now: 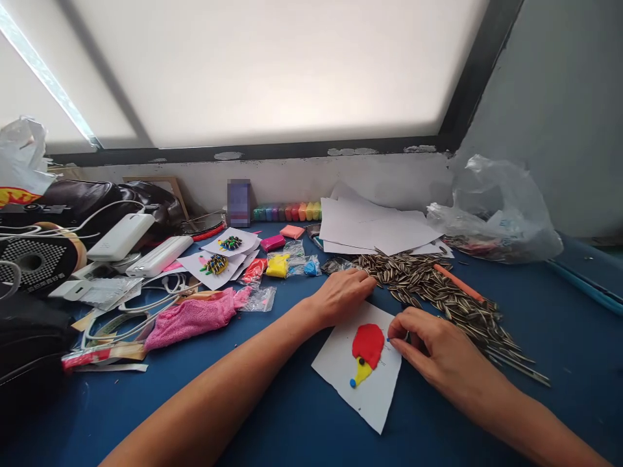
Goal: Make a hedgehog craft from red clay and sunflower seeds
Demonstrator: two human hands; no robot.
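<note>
Blue covers the desk (292, 421), which is crowded on its far side. A heap of striped seeds (428, 285) spreads beyond and right of the white card (341, 363), an orange stick (458, 283) lying across it. Behind stand loose white sheets (374, 227), a clear plastic bag (506, 214) and a row of coloured blocks (287, 212). To the left lie yellow clay (277, 264), two spiky figures on paper, a pink cloth (195, 318), cables and white power banks.

The card sits askew between the hands, bearing a red clay body (368, 344) with a yellow snout (363, 371) and blue nose (353, 383). The left hand (345, 295) reaches over the card's far corner, palm down, beside the seeds. The right hand (433, 340) comes in from the right, thumb and forefinger pinched around a small blue bit (389, 340) at the card's edge.

The left fingertips are hidden, so whether those fingers hold anything cannot be told. Thin dark marks beside the red body are too fine to identify. Both forearms are cut off below.
</note>
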